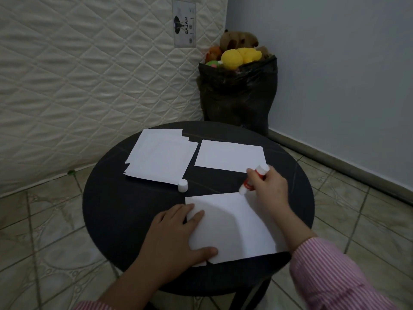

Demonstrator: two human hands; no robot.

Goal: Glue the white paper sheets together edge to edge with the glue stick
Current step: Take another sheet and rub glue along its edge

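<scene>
A white paper sheet (pixel 232 227) lies at the front of the round black table (pixel 134 209). My left hand (pixel 176 238) rests flat on its left edge, fingers straight. My right hand (pixel 268 186) grips a red and white glue stick (pixel 248 185), tilted, its tip touching the sheet's far right corner. The stick's white cap (pixel 182 185) stands on the table in front of a stack of several white sheets (pixel 159 156) at the back left. A single white sheet (pixel 230 156) lies at the back right.
A quilted mattress (pixel 89 74) leans against the wall behind the table. A black bag (pixel 239 97) full of soft toys stands in the corner by the grey wall. Tiled floor surrounds the table.
</scene>
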